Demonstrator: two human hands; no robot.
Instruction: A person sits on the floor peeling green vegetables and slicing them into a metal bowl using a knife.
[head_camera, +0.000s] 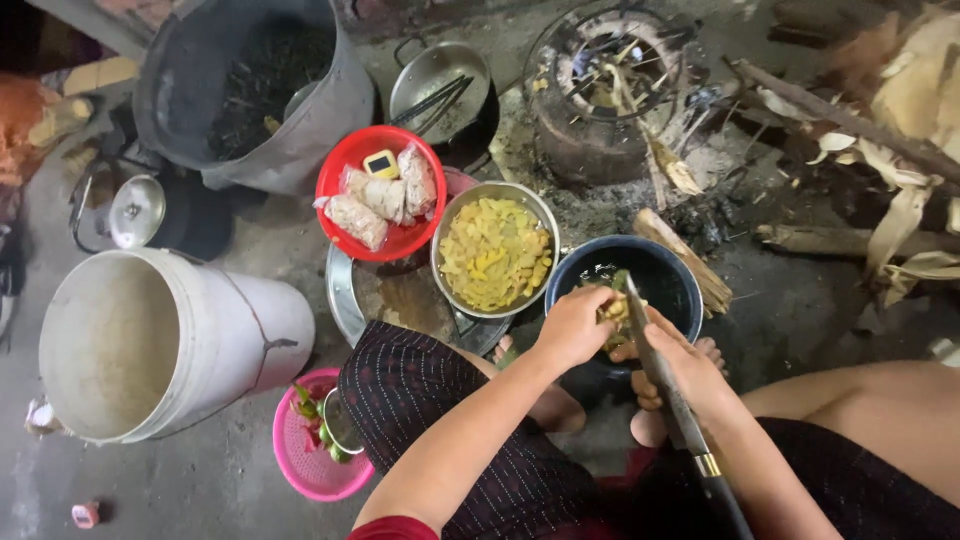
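Yellow vegetable piece (613, 312) sits gripped in your left hand (572, 325) over the dark bowl (672, 290); your right hand (690, 372) fingers clasp the long knife (655, 362).

Both my hands bare, left hand (572, 326) and right hand (688, 368), no gloves, rings or watch visible. Forearms bare too. Dark red sleeve edge (395, 527) shows at the upper left arm, bottom of view. Wearing a black wrap skirt (420, 385) with fine reddish dotted pinstripes, covering both thighs. Knees and lower legs bare; feet bare, toes (648, 400) showing, no footwear
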